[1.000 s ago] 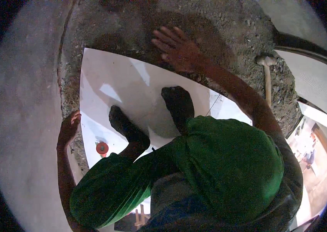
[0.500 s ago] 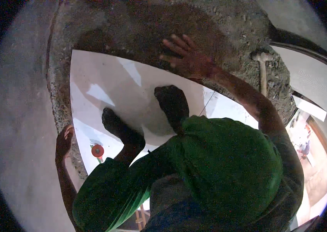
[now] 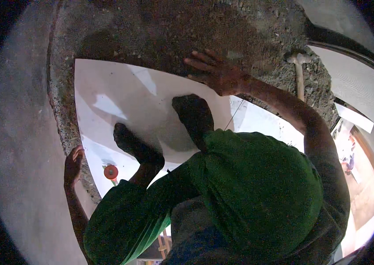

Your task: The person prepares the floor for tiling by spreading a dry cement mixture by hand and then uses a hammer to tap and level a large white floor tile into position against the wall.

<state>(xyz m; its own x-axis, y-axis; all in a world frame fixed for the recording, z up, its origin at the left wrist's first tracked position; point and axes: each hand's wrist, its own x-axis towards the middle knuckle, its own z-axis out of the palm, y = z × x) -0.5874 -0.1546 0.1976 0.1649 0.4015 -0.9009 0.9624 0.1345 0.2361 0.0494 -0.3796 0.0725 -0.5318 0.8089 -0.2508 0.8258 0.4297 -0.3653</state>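
Right hand [image 3: 223,78] is up at the far edge of the big white slab [image 3: 101,86] from where I'm steering, fingers fanned out over the gritty dirt [image 3: 151,26] just past that edge. So that grip is wide with nothing in it, tho I can't tell if the palm is pressing down or just over it. Left hand [image 3: 73,168] is at the slab's left edge, fingers bent toward it, and I honestly can't tell whether that grip is pinching the edge or only resting against it.

The slab itself lies between the two hands with the left foot [image 3: 130,140] and right foot [image 3: 192,112] on top of it, green trousers [image 3: 262,185] filling most of my lower view. There's a thin dark line across the white near the right forearm. I've also got a round red thing [image 3: 111,172] sitting close to the left knee, too small for me to say what it is. Hammer [image 3: 299,77] with a wooden handle is lying on the dirt off to the right, well apart from both hands
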